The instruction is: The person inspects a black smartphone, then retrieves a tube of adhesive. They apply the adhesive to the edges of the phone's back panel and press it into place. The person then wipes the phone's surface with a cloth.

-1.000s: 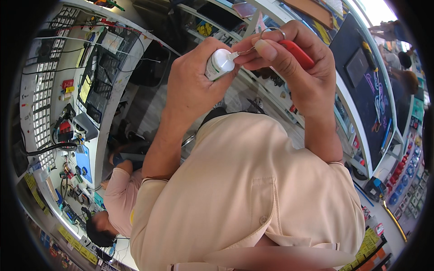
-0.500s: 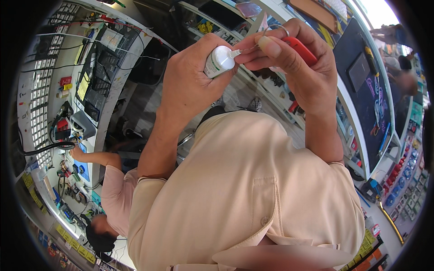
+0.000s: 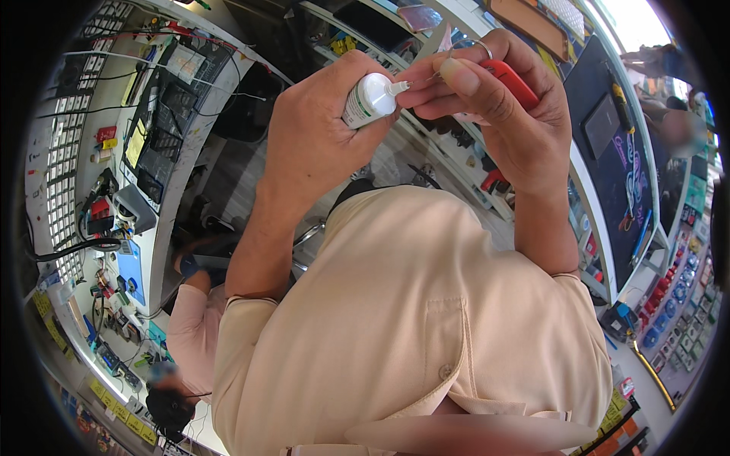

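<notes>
My left hand (image 3: 308,140) is closed around a small white squeeze bottle (image 3: 370,105) with a narrow nozzle. The bottle is tilted, its nozzle pointing right toward the fingers of my right hand (image 3: 528,133). Between those fingers is a red key fob (image 3: 512,84) with a metal key ring (image 3: 472,40). A thin metal piece (image 3: 432,78) shows between my right thumb and fingertips, close to the nozzle but apart from it as far as I can see. Fingers hide part of the fob and the ring.
On the left, a cluttered workbench (image 3: 186,156) carries cables, tools and a blue mat (image 3: 131,270). A co-worker (image 3: 194,327) in a pink top is beside it. To the right, a counter with a dark mat (image 3: 608,163) holds a flat dark device (image 3: 602,121). Shelves lie beyond my hands.
The co-worker's arm has drawn back from the blue mat. My hands, still holding the bottle and the key fob, have shifted only slightly.
</notes>
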A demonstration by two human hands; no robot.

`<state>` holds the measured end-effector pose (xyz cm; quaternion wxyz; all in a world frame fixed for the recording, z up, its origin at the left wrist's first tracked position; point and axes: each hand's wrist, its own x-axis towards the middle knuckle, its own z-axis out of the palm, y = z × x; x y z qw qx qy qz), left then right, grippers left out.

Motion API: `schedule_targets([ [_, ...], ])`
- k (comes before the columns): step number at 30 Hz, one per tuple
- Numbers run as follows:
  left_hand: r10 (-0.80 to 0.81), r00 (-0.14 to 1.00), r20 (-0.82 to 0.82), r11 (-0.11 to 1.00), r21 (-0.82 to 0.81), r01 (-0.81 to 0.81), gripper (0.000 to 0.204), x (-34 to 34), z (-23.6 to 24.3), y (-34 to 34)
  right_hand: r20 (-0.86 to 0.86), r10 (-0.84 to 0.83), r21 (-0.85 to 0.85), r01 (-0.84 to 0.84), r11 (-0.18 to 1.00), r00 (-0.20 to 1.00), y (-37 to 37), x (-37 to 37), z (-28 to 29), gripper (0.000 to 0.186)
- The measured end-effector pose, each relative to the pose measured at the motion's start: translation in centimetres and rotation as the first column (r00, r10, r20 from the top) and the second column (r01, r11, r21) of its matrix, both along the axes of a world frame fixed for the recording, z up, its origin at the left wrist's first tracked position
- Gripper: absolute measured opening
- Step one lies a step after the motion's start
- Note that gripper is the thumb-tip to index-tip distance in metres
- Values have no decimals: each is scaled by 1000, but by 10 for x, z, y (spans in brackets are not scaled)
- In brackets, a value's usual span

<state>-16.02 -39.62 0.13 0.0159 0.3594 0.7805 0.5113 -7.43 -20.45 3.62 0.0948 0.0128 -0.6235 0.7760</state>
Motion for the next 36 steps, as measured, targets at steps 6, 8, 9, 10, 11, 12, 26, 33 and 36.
schedule_targets([
  [6, 14, 997, -73, 1000, -25, -16, 26, -3, -4, -1, -156, -38, 350, 92, 932, 987, -2, -2, 4, 9],
  [8, 26, 991, -134, 996, -87, -38, 26, -5, -5, -2, -153, -37, 532, 114, 839, 988, -2, -4, 4, 9],
  [9, -6, 997, -77, 993, -115, -3, 25, -6, -6, -3, -149, -40, 614, 124, 780, 988, -2, -3, 4, 8],
  [10, -28, 999, -31, 991, -133, 24, 24, -8, -6, -3, -102, -3, 441, 48, 896, 995, -2, -8, 1, 11],
  [11, -52, 999, 17, 986, -157, 54, 24, -12, -6, -4, -43, 2, 328, 12, 944, 999, -1, -9, 1, 11],
  [12, -189, 945, 268, 971, -89, 220, 24, -15, -5, -7, 20, 14, 207, -18, 978, 1000, -1, -10, -1, 12],
  [26, -226, 953, -200, 906, -403, 130, 26, -47, -15, -3, -21, -51, 827, 46, 560, 998, 7, -17, -27, 7],
  [33, -326, 922, 210, 818, -427, 386, 31, -56, -14, -11, 457, 310, -92, -302, 949, 834, 45, -14, -30, 14],
  [36, -131, 988, -77, 842, -534, 71, 37, -63, -21, -23, 456, 79, 16, -97, 995, 887, 43, 7, -37, 22],
])
